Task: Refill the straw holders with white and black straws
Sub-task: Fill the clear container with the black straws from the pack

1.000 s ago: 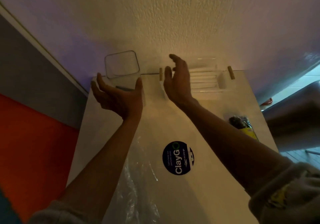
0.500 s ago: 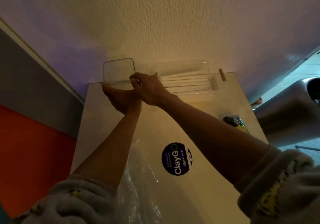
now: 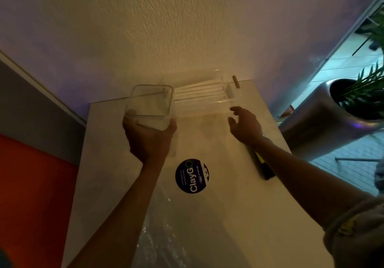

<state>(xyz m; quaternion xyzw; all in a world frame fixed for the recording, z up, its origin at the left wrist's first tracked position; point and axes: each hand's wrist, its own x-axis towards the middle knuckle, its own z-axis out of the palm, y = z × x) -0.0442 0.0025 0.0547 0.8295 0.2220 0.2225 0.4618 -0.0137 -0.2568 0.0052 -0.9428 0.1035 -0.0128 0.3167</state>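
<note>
Straw holders: two; left hand (image 3: 148, 141) grips clear holder (image 3: 150, 103).

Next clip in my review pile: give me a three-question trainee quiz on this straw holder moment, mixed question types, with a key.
1. True or false: the left hand holds the clear square holder from below.
2. Multiple choice: the white straws lie in (A) the clear square holder, (B) the long clear tray by the wall, (C) the plastic bag at the near edge.
3. Fill in: the right hand is ____ and holds nothing.

Key
1. True; its fingers curl round the holder's base.
2. B.
3. Open; it reaches toward the tray, fingers relaxed.
</note>
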